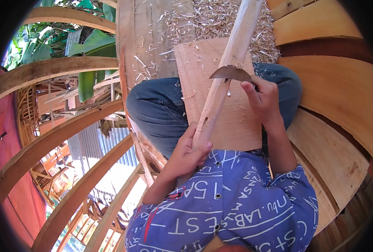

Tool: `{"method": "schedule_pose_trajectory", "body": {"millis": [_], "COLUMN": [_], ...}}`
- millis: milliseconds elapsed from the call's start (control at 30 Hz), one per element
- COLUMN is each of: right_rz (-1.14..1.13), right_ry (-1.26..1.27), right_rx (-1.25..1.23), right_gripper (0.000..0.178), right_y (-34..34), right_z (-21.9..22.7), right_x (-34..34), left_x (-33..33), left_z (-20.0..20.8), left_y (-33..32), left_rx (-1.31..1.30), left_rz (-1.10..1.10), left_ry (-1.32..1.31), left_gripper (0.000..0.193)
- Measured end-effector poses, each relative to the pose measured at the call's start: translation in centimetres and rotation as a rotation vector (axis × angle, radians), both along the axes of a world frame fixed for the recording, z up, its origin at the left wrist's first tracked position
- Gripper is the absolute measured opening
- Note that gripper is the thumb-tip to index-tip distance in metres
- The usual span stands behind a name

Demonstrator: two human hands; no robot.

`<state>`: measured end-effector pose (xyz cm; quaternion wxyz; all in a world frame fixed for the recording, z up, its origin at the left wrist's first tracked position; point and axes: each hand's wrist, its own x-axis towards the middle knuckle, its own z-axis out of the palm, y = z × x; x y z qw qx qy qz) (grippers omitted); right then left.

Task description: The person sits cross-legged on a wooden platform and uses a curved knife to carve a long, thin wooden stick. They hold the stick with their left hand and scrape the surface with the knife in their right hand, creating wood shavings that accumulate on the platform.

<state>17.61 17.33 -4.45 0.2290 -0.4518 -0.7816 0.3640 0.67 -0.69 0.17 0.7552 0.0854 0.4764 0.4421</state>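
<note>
Head view: work in hand looks like shaving the pale wooden bar (216, 98), which slants over the board (237, 126) between the bent legs (155, 113); left fingers (190, 133) wrap its near end, right fingers (249, 89) are closed on 1 end of the curved blade (232, 73), crossing the bar just beyond 1 of 2 visible slots (227, 82) (contact: can't tell). Next pass probably calls for a firm left hold and shallow blade angle, careful at slot edges. No containers I can make out; shavings (220, 25) lie loose on the planks (141, 25).
</note>
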Motion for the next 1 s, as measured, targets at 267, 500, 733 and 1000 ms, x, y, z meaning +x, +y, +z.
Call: {"method": "schedule_pose_trajectory", "body": {"millis": [267, 500, 733, 1000], "right_rz": [-0.239, 0.091, 0.253, 0.183], "right_ry": [0.211, 0.114, 0.001, -0.128], "right_rx": [0.025, 0.155, 0.154, 0.130], "right_gripper": [0.042, 0.044, 0.046, 0.048], "right_y": [1.4, -0.6, -3.5, -2.6], "right_z": [-2.3, -0.2, 0.4, 1.4], "right_x": [1.6, 1.1, 0.2, 0.2], "left_x": [-0.8, -1.1, -1.2, -0.5], "left_z": [0.1, -0.7, 0.4, 1.2], "left_y": [-0.3, -0.1, 0.6, 0.7], "left_rx": [-0.006, 0.022, 0.033, 0.059], "left_rz": [0.023, 0.009, 0.021, -0.086], "left_ry": [-0.110, -0.105, 0.017, 0.288], "left_gripper": [0.042, 0.035, 0.035, 0.033]}}
